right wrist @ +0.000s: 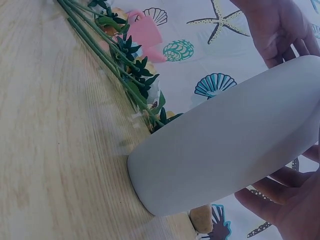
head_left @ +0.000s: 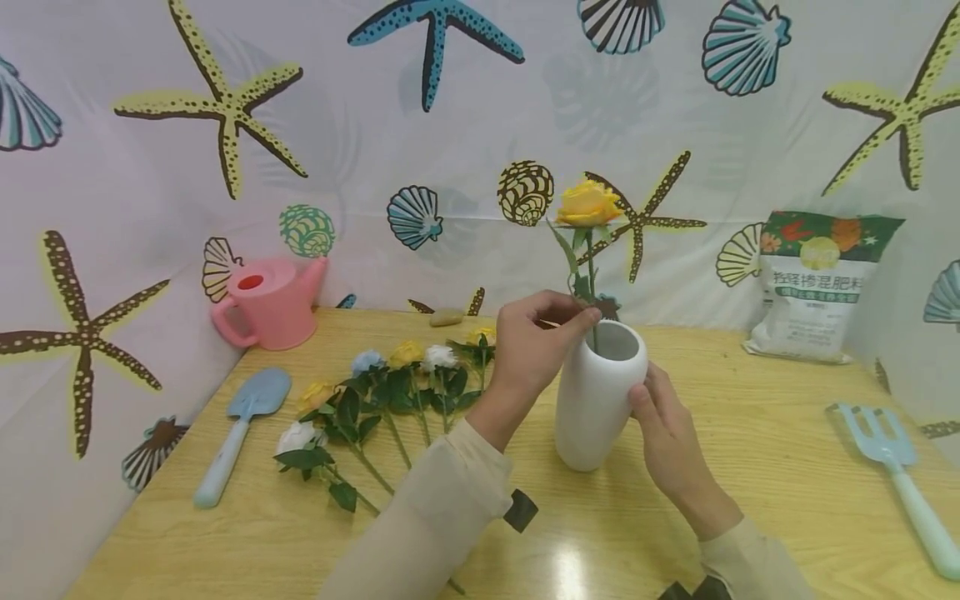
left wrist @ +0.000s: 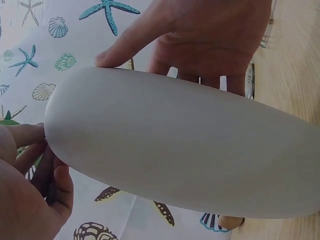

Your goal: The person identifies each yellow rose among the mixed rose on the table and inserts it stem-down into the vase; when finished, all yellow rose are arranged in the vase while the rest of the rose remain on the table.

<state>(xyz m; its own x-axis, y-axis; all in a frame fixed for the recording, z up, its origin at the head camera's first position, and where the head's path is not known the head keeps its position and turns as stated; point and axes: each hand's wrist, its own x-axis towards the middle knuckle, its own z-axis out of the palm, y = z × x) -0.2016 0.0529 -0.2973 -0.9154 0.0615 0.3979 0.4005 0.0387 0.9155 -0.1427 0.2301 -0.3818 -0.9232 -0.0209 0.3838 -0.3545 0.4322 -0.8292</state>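
A yellow rose stands upright over a white vase, the lower part of its stem inside the mouth. My left hand pinches the stem at the rim between thumb and fingers. On the vase's right side, my right hand grips the wall, thumb toward me and fingers behind. The vase looks slightly tilted on the table. In the left wrist view the vase's body hides much of the stem, and the left fingers are right at the rim. The right wrist view shows the right fingers along the vase.
Several artificial roses in yellow, white and blue lie left of the vase. A pink watering can, a blue trowel and a stone are around them. On the right are a fertilizer bag and a hand fork.
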